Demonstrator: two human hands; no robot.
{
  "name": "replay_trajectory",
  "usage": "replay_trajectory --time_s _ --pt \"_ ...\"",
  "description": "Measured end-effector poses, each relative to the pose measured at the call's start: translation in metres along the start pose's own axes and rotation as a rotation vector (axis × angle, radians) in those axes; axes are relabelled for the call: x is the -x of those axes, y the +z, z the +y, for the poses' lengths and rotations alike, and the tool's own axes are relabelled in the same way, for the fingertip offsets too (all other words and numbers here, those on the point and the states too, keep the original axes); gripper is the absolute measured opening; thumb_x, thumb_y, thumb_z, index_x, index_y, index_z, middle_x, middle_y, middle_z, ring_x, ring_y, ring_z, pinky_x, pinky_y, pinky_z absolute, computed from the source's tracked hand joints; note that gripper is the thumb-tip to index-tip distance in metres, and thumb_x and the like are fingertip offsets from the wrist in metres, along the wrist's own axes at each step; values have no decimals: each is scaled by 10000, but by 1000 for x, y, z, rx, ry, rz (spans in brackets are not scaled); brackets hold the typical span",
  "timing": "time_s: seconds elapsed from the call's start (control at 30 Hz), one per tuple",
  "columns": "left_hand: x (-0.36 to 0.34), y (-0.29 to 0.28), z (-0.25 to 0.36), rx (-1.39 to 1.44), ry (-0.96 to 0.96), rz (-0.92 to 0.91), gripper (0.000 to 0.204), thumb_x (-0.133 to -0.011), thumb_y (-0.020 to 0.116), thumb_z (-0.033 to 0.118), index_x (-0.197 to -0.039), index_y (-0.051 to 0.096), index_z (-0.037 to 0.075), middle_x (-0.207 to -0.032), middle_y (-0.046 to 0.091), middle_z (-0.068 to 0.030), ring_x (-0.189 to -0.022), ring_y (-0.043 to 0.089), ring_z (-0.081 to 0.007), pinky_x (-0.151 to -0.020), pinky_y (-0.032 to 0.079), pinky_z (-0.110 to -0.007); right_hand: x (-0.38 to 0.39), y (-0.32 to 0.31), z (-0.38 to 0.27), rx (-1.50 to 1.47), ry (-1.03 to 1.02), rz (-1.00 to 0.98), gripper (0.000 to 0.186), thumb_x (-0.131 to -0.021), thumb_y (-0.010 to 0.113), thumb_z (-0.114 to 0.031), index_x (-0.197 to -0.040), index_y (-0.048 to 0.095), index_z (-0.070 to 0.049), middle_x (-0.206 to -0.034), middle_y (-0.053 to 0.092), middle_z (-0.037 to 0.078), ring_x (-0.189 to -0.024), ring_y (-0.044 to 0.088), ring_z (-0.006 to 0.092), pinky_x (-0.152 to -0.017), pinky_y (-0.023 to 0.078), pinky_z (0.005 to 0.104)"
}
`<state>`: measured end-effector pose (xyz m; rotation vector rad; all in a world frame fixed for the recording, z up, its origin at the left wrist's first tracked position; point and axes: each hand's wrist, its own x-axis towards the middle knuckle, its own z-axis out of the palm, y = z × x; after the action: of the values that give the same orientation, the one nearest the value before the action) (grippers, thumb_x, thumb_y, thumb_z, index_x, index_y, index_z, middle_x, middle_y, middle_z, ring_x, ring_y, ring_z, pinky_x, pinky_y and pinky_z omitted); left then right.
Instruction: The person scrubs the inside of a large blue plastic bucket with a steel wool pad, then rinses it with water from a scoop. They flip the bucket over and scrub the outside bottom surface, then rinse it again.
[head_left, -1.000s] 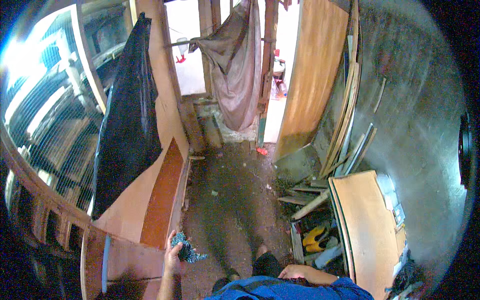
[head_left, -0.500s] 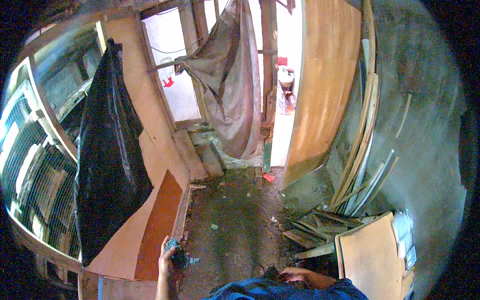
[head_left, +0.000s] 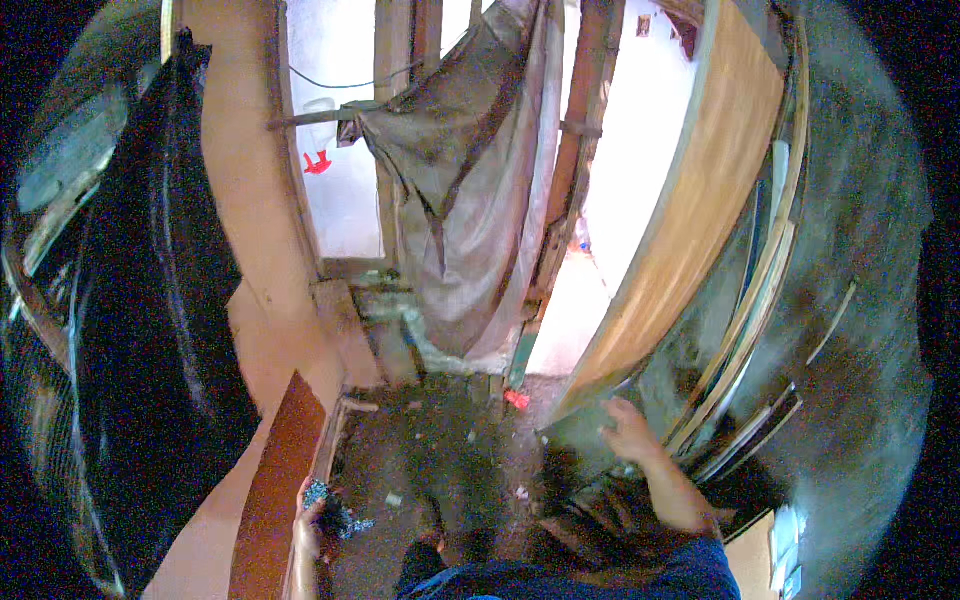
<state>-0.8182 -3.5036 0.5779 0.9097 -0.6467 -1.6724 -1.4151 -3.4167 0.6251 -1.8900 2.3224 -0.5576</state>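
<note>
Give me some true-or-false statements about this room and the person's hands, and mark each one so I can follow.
1. The left hand holds a speckled bluish bundle. True.
2. The right hand is gripping that same bundle. False: it is stretched out well apart from it, and no object shows in it.
3. A grey-brown cloth hangs to the left of the tall wooden panel. True.
4. The big black sheet is on the right side of the picture. False: it is on the left.
5. A small red thing lies on the floor. True.
6. The person's shirt is yellow. False: it is blue.
</note>
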Motion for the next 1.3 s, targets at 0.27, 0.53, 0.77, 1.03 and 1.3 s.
replay_trajectory --time_s 0.27,0.53,0.77,1.03,1.3 --pt "-170 22 47 73 54 109 620 -969 556 99 -1543 332 163 -1167 648 -142 -975 667 -267 -822 585 -485 -270 -172 -82 218 -40 532 622 -926 685 -162 -1496 457 -64 -1501 465 283 -1429 407 440 -1188 351 485" --pt "-256 71 110 -36 62 286 144 -1012 573 202 -1010 455 119 -795 477 -48 -688 455 -175 -695 489 -378 -466 -321 -144 460 -167 1050 665 -894 664 -85 -1517 438 -127 -1492 445 300 -1363 448 475 -1142 386 526" --pt "-305 123 121 44 116 388 270 -1028 574 228 -777 530 138 -594 328 18 -513 298 -137 -551 410 -336 -625 -442 -147 650 -237 1436 676 -857 651 -115 -1506 462 -135 -1478 485 252 -1331 475 464 -1130 387 515" --pt "-382 184 104 5 232 312 303 -1048 562 336 -1016 652 49 -830 596 -55 -725 547 -173 -708 498 -367 -732 -562 -150 663 -32 1392 618 -880 592 -200 -1485 497 -124 -1550 426 243 -1372 432 453 -1109 374 532" --pt "-449 199 71 69 230 377 392 -1023 609 342 -1255 640 26 -1109 665 -113 -927 613 -214 -838 511 -401 -754 -595 -172 810 85 1339 609 -924 634 -366 -1489 502 -183 -1635 334 153 -1420 422 361 -1129 358 539"
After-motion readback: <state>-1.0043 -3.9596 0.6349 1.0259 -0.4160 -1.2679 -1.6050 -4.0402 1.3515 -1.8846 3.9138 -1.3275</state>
